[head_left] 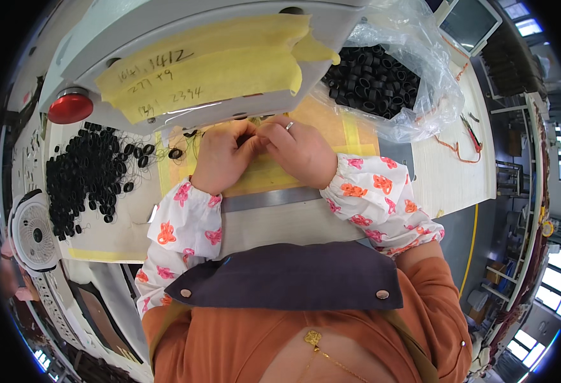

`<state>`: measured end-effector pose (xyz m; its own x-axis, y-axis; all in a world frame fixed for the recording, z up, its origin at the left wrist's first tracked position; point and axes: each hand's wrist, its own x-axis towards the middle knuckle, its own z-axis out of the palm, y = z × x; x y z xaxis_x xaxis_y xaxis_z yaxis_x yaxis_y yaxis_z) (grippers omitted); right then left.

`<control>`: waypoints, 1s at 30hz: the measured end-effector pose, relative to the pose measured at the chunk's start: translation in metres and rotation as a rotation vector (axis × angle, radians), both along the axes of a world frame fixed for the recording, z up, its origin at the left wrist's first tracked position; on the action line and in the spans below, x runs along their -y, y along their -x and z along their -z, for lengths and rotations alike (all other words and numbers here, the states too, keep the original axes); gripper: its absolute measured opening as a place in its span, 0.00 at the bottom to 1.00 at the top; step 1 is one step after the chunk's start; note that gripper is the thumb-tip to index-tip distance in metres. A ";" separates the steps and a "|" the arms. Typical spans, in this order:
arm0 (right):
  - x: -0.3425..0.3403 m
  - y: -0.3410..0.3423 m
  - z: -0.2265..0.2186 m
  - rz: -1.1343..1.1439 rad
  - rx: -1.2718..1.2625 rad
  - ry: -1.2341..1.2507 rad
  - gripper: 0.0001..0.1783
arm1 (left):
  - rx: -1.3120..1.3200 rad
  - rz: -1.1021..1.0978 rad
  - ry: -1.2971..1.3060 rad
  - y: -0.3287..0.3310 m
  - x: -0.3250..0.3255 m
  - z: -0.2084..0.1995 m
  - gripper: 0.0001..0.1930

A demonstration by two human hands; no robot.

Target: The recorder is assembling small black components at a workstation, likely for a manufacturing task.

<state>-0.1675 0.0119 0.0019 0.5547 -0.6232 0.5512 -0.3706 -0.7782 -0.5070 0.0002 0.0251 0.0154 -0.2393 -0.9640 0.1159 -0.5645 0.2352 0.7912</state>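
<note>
My left hand (221, 158) and my right hand (301, 150) meet at the front of a large pale machine (216, 35). Both sets of fingers are bent into a pinch, tip against tip. What they grip is too small and too covered to make out. A yellow-taped work surface (255, 172) lies beneath the hands. Left of my left hand sits a single black ring (176, 154), with thin dark threads around it. Farther left spreads a heap of black rings (89, 169) tangled with threads.
A clear plastic bag (436, 102) full of black rings (373, 83) lies at the back right. Red-handled pliers (471, 133) and an orange cord (457, 153) are beyond it. A red button (70, 106) juts from the machine; a white fan (36, 233) stands at left.
</note>
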 end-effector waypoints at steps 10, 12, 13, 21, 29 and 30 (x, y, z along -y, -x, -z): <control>0.018 0.000 -0.002 0.191 0.251 -0.467 0.09 | 0.026 -0.142 0.043 0.001 0.006 0.009 0.11; 0.021 -0.002 0.000 0.186 0.250 -0.404 0.08 | 0.069 -0.170 0.086 0.003 0.008 0.011 0.11; 0.021 -0.002 0.001 0.188 0.248 -0.407 0.08 | 0.111 -0.197 0.133 0.005 0.009 0.011 0.11; 0.025 -0.002 0.007 0.268 0.215 -0.231 0.04 | 0.221 -0.272 0.164 0.008 0.015 0.017 0.12; 0.024 -0.004 0.006 0.281 0.254 -0.253 0.03 | 0.081 -0.303 0.143 0.007 0.014 0.019 0.12; 0.024 -0.004 0.007 0.280 0.261 -0.255 0.03 | 0.092 -0.306 0.166 0.007 0.015 0.020 0.12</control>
<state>-0.1632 -0.0124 -0.0046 0.2084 -0.8632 0.4599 -0.3837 -0.5047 -0.7734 -0.0068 0.0099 -0.0044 0.0412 -0.9625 0.2680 -0.6957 0.1649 0.6991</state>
